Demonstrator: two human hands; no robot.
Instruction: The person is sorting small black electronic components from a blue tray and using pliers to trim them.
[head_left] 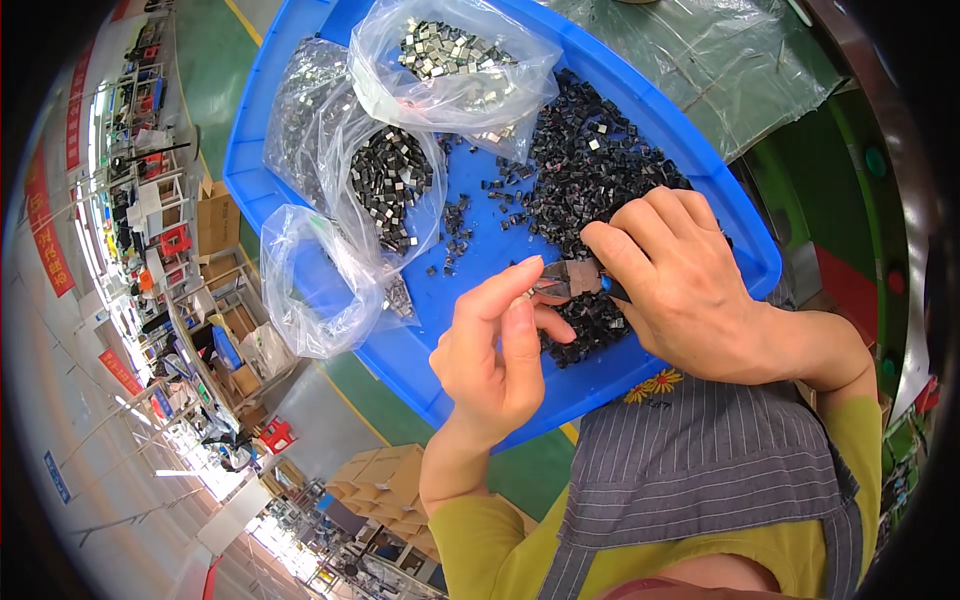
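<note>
My right hand (685, 285) is wrapped around a pair of pliers (578, 279), whose metal jaws point left and whose handle shows a bit of blue. The jaws meet the fingertips of my left hand (495, 350), which is closed in a pinch; whatever lies between finger and thumb is too small to name. Both hands are over the near side of a large blue tray (450, 300). Beneath and beyond them spreads a heap of small black parts (600, 150), some of it hidden by my right hand.
Clear plastic bags stand in the tray's left and far parts: one with silvery pieces (455, 52), another with black and silver pieces (390, 180), and a crumpled bag (320, 285) over the left rim. Plastic sheeting (700, 60) lies beyond the tray. Shelves and cardboard boxes (385, 485) stand left.
</note>
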